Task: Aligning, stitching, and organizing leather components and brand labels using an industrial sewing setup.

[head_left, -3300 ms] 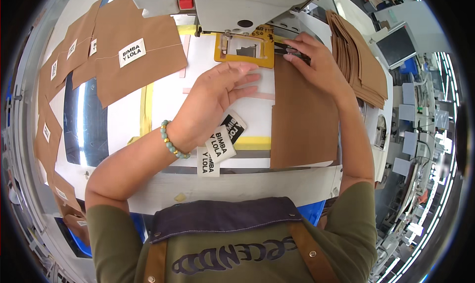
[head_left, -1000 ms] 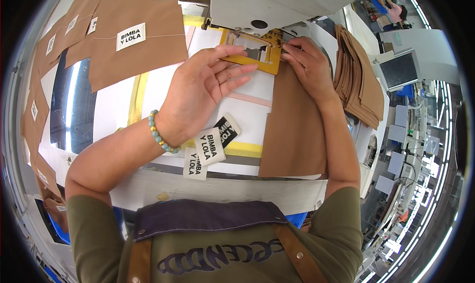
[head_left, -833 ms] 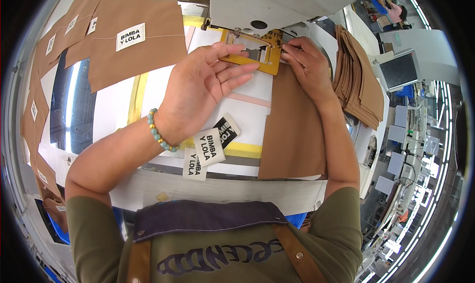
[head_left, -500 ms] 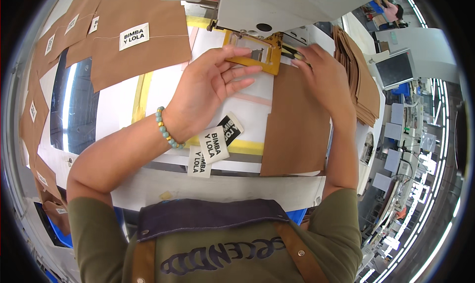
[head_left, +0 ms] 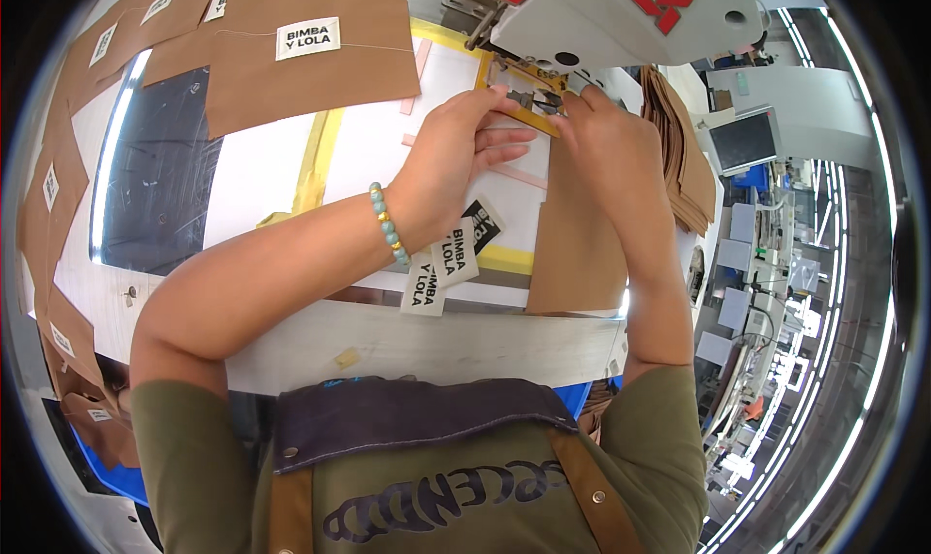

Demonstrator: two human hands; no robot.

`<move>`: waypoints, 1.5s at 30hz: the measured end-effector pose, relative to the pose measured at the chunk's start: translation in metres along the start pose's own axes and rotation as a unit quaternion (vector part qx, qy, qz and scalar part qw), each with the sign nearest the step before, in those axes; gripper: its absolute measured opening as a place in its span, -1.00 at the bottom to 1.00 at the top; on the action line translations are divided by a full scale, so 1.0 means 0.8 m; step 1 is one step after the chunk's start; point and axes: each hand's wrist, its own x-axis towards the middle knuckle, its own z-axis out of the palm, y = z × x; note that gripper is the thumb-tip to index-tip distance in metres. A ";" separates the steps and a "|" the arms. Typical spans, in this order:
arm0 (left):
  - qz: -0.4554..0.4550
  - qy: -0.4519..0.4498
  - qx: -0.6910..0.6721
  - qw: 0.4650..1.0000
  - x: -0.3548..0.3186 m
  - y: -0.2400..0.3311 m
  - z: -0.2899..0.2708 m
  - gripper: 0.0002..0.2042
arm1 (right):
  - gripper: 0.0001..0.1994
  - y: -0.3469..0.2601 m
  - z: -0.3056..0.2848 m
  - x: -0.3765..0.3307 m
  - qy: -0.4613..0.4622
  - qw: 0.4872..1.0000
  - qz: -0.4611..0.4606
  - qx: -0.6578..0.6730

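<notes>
Under the sewing machine head (head_left: 621, 21) lies a yellow clamp frame (head_left: 536, 121) with an opening in its middle. My left hand (head_left: 451, 147) is at the frame's left side, thumb and forefinger pinched together, the other fingers loosely stretched; what they pinch is too small to make out. My right hand (head_left: 609, 137) is closed on small dark thread snips (head_left: 548, 102), whose blades point left over the frame's opening. A brown panel (head_left: 580, 244) lies below the frame, partly under my right hand. Fabric labels (head_left: 456, 253), white and black, rest beside my left wrist.
Brown panels with white labels (head_left: 310, 79) are spread at the left, joined by threads. A stack of brown panels (head_left: 679, 147) stands at the right, near a dark screen (head_left: 744, 139). Yellow tape (head_left: 318, 161) and pink strips (head_left: 420, 69) mark the white work surface.
The snips have moved left, from the frame's right edge to over its opening. My left fingers have drawn together into a pinch. The whole view has shifted slightly.
</notes>
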 end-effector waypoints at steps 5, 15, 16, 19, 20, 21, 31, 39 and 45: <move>-0.003 0.012 -0.012 1.000 0.001 0.001 -0.002 -0.64 | -0.82 -0.015 0.013 0.012 -0.002 1.000 -0.017 -0.018; 0.007 0.026 -0.070 0.997 0.006 0.001 0.002 -0.57 | -0.86 -0.050 0.006 0.002 0.006 0.997 0.051 -0.060; 0.010 0.023 -0.068 0.997 0.006 0.001 0.002 -0.56 | -0.87 -0.048 0.006 0.004 -0.005 0.997 0.041 -0.062; 0.013 0.020 -0.074 0.997 0.007 -0.002 0.004 -0.55 | -0.90 -0.043 0.000 0.013 -0.034 0.997 0.029 -0.063; 0.014 0.019 -0.079 0.997 0.008 -0.004 0.004 -0.56 | -0.90 -0.042 -0.004 0.018 -0.048 0.997 0.029 -0.061; 0.013 0.021 -0.082 0.996 0.010 -0.005 0.003 -0.56 | -0.90 -0.043 -0.008 0.023 -0.052 0.996 0.026 -0.062; -0.013 0.024 -0.081 0.996 0.017 0.006 -0.002 -0.54 | -0.77 -0.038 -0.022 0.043 -0.098 0.993 0.017 -0.068; -0.033 0.037 -0.090 0.995 0.018 0.008 0.001 -0.46 | -0.70 -0.043 -0.025 0.053 -0.122 0.989 0.047 -0.067; -0.019 0.046 -0.084 0.995 0.022 0.004 0.003 -0.42 | -0.78 -0.043 -0.012 0.047 -0.110 0.991 0.041 -0.071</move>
